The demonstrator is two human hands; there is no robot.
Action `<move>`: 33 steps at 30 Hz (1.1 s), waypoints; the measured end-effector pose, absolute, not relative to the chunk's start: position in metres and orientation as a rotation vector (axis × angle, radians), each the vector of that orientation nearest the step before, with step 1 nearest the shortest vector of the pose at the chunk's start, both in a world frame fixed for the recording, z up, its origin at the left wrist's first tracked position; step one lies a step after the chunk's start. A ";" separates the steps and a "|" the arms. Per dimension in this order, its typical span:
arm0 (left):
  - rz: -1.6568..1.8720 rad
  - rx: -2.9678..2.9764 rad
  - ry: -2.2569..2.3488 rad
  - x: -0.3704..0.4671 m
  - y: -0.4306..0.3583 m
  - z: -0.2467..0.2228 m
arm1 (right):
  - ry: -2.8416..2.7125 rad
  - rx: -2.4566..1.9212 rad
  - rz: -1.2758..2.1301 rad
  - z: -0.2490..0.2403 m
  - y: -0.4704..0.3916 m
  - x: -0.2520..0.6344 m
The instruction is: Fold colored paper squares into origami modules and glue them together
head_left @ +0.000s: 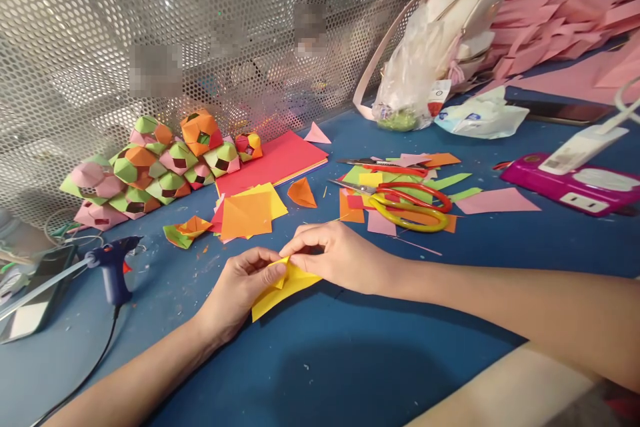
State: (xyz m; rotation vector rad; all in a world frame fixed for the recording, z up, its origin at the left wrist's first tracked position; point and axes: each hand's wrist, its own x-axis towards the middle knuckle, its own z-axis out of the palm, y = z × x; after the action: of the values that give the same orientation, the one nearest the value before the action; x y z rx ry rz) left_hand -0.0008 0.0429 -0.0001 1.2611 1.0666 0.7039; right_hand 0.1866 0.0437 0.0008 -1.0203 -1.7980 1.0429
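Note:
A yellow sheet of paper [285, 293] with a folded flap is held between both hands near the middle of the view. My left hand [247, 287] pinches its upper left part, thumb on top of the flap. On the right, my right hand [340, 257] grips the upper edge with its fingertips close to the left thumb. Just behind the hands lie a stack of orange and yellow squares [247, 215] and a folded orange piece [302, 193]. An orange and green folded piece [187, 230] rests to the left.
Folded paper balls [137, 167] are piled at the back left, near a blue glue gun [115, 270]. Scissors [410, 220] lie on paper scraps right of centre. Farther right are a magenta power strip [575, 180] and a white backpack [460, 13].

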 end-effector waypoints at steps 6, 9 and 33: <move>0.700 1.253 1.079 -0.001 0.043 0.000 | -1.711 -1.008 1.144 -0.003 0.044 0.187; 0.703 1.260 1.106 0.000 0.042 -0.001 | -1.718 -1.011 1.133 -0.003 0.044 0.187; 0.756 1.330 1.078 0.005 0.040 0.005 | -1.866 -0.968 0.903 -0.001 0.042 0.188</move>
State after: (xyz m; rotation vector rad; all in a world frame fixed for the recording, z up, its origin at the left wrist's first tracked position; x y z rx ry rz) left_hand 0.0046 0.0401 0.0054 1.3299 1.0781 0.7556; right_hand 0.1877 0.0416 -0.0007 -0.9681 -1.8661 0.9027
